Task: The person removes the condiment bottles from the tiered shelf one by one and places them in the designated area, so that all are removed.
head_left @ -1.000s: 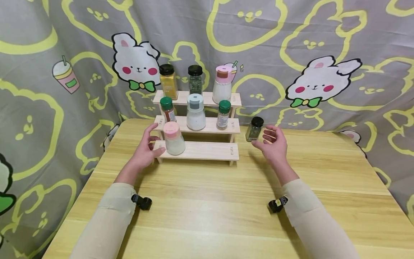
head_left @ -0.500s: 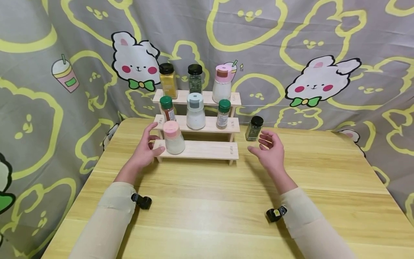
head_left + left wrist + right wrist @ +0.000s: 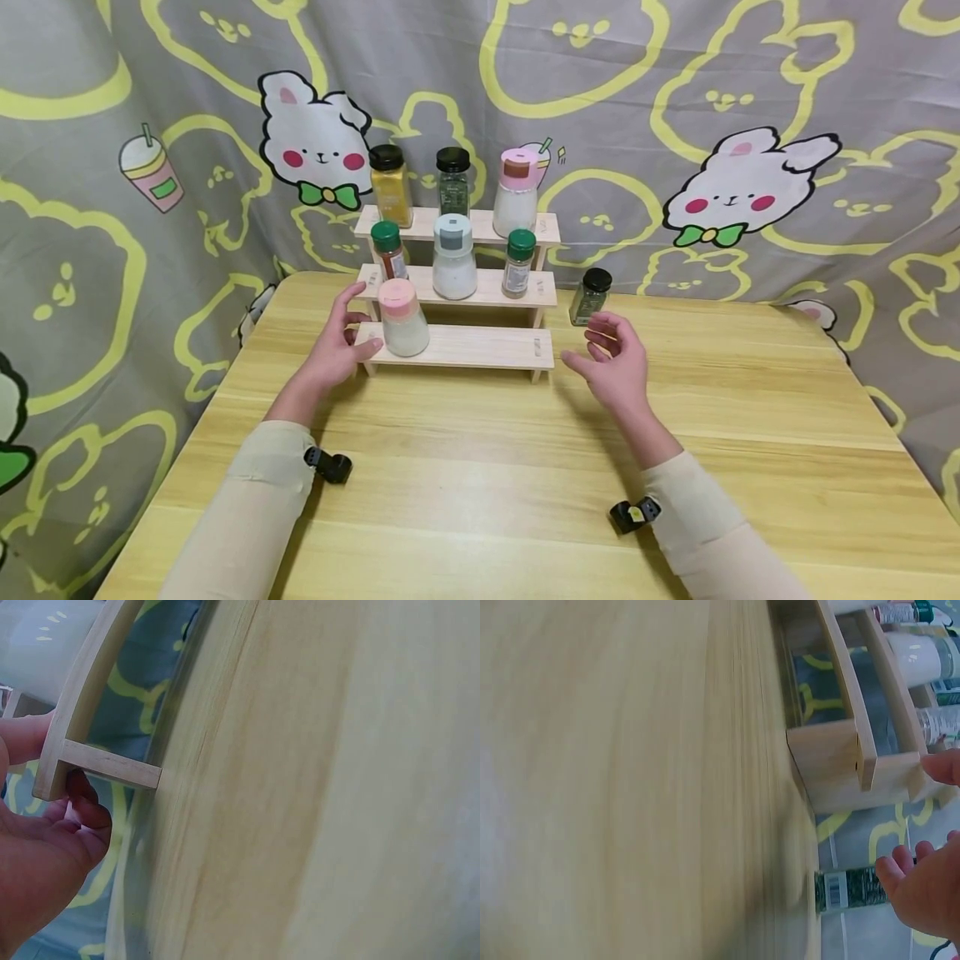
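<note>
A three-tier wooden spice rack stands toward the back of the table. My left hand grips the left end of its lowest tier, thumb on top and fingers curled beneath the board. Beside that thumb sits a glass shaker with a pink lid. My right hand holds nothing; its loosely bent fingers are off the rack's right end. Just behind them on the table is a black-capped jar of green herbs, its label showing in the right wrist view.
The middle tier carries two green-capped jars around a shaker with a pale blue lid. On top are a yellow spice jar, a dark green jar and a pink-lidded shaker. A patterned curtain hangs behind.
My right hand has drawn away from the black-capped jar, moving left and toward me, near the rack's right end. The left hand keeps its hold; rack and jars stay put.
</note>
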The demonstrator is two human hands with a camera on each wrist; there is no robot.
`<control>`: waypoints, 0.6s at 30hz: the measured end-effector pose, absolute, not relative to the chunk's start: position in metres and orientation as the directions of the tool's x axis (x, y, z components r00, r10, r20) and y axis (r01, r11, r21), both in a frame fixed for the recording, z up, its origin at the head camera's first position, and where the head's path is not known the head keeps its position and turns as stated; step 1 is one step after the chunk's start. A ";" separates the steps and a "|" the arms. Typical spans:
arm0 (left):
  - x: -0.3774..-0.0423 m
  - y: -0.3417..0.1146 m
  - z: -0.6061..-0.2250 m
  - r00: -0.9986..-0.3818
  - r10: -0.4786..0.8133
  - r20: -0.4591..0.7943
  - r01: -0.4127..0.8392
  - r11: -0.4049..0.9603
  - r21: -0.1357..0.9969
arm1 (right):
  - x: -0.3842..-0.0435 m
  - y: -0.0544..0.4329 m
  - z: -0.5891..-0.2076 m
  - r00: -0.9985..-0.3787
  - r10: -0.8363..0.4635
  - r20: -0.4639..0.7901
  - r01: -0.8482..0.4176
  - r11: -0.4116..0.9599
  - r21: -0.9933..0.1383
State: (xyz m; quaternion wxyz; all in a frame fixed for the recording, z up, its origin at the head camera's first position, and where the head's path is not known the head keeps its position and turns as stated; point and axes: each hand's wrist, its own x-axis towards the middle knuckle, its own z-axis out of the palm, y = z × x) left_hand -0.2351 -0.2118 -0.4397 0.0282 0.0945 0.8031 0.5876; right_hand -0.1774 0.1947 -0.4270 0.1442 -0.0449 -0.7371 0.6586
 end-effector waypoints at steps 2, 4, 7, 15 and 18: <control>-0.235 -0.212 -0.439 -0.981 0.183 0.069 0.122 0.293 0.948 | -0.177 0.191 -0.426 -0.957 0.245 0.157 -0.128 0.130 -0.983; -0.234 -0.212 -0.439 -0.981 0.180 0.068 0.121 0.298 0.947 | -0.176 0.187 -0.426 -0.959 0.235 0.161 -0.134 0.128 -0.983; -0.234 -0.212 -0.438 -0.982 0.178 0.061 0.114 0.305 0.945 | -0.175 0.181 -0.424 -0.960 0.219 0.171 -0.149 0.116 -0.982; -0.231 -0.210 -0.429 -0.983 0.184 0.023 0.079 0.302 0.950 | -0.172 0.163 -0.415 -0.974 0.175 0.146 -0.133 0.087 -0.987; -0.225 -0.206 -0.418 -0.982 0.190 0.015 0.073 0.298 0.952 | -0.167 0.153 -0.404 -0.976 0.154 0.156 -0.145 0.076 -0.986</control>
